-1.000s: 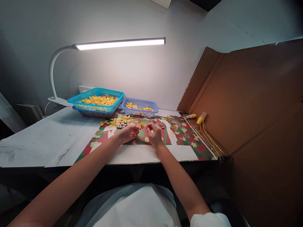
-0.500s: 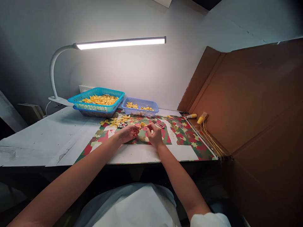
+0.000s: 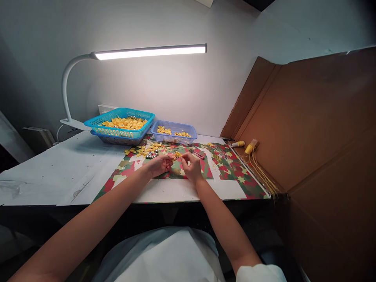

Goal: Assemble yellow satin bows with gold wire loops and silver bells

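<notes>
Between my two hands is a small yellow ribbon bow (image 3: pixel 177 154), partly covered by fingers. My left hand (image 3: pixel 161 165) pinches it from the left, palm turned up and fingers curled. From the other side my right hand (image 3: pixel 191 166) is closed in a pinch at the bow's right edge; any fine thread or wire there is too small to make out. Just beyond my left hand lie several loose yellow bows (image 3: pixel 143 150) and a little heap of shiny silvery pieces (image 3: pixel 152 154). Behind my right hand rests a pink-handled tool (image 3: pixel 198 154), perhaps small snips.
A turquoise basket (image 3: pixel 117 111) of yellow bows sits stacked on a blue one at the back left. Beside it stands a smaller blue-violet basket (image 3: pixel 188 138). A lit lamp (image 3: pixel 152 52) arches above. Yellow thread spools (image 3: pixel 250 147) lie right, against a cardboard sheet (image 3: pixel 317 129).
Both hands keep nearly the same place and grip on the bow. The view has shifted very slightly.
</notes>
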A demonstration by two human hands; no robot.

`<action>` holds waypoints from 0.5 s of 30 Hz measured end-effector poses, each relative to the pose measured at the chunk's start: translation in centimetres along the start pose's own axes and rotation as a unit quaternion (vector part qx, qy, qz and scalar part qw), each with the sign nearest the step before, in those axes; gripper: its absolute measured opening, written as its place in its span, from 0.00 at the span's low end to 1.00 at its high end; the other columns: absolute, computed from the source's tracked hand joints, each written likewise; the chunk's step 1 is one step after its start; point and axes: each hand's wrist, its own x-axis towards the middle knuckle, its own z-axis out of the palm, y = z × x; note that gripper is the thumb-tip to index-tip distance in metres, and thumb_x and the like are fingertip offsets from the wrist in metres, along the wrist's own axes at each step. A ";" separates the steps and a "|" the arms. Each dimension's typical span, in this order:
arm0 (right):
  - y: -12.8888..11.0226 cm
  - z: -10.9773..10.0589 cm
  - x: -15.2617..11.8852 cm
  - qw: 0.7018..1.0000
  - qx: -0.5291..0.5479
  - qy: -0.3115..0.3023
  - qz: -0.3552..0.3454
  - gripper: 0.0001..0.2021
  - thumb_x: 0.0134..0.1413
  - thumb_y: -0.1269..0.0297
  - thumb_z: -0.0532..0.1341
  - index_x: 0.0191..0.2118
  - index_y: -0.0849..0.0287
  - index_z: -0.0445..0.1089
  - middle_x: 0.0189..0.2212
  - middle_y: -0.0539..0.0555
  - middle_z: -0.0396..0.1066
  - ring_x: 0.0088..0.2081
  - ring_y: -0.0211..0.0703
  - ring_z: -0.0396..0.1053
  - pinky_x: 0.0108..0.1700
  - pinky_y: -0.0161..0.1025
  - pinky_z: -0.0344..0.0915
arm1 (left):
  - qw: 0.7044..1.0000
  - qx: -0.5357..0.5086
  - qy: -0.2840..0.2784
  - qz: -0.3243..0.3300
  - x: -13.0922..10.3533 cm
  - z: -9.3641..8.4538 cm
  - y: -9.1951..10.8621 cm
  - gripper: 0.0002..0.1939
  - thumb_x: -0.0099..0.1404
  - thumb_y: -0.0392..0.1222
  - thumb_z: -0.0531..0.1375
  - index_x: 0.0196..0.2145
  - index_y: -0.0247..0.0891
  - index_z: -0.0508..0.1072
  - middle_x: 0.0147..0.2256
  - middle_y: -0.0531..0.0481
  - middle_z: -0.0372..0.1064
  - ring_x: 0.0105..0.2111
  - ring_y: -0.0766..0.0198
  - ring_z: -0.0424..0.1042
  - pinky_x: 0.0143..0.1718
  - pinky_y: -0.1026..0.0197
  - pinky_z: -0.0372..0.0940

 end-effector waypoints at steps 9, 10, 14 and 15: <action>0.1 0.1 0.0 1.000 -0.006 -0.007 -0.005 0.08 0.55 0.61 0.53 0.28 0.55 0.64 0.20 0.48 0.63 0.24 0.39 0.61 0.30 0.37 0.59 | 1.000 0.015 0.006 0.000 0.1 0.0 -0.1 0.09 0.57 0.24 0.59 0.23 0.32 0.72 0.17 0.52 0.66 0.16 0.70 0.65 0.16 0.70 0.61; 0.1 0.1 0.0 1.000 -0.006 -0.009 -0.005 0.08 0.56 0.61 0.53 0.28 0.55 0.64 0.21 0.48 0.64 0.24 0.39 0.61 0.30 0.37 0.59 | 1.000 0.016 0.005 0.000 0.1 0.0 -0.1 0.08 0.57 0.24 0.60 0.23 0.32 0.72 0.17 0.52 0.66 0.16 0.70 0.65 0.16 0.70 0.61; 0.2 0.0 0.1 1.000 -0.002 -0.014 -0.014 0.09 0.56 0.61 0.54 0.28 0.56 0.66 0.21 0.48 0.64 0.24 0.39 0.60 0.30 0.37 0.59 | 1.000 0.020 0.001 -0.001 0.1 0.0 -0.1 0.07 0.55 0.24 0.61 0.23 0.32 0.72 0.17 0.52 0.66 0.15 0.70 0.66 0.16 0.70 0.61; 0.3 0.0 0.1 1.000 -0.001 -0.013 -0.018 0.09 0.56 0.62 0.54 0.28 0.56 0.66 0.21 0.48 0.64 0.24 0.39 0.60 0.30 0.37 0.59 | 1.000 0.020 0.001 -0.001 0.1 0.0 -0.1 0.07 0.55 0.24 0.61 0.23 0.32 0.72 0.18 0.52 0.67 0.15 0.71 0.66 0.16 0.70 0.61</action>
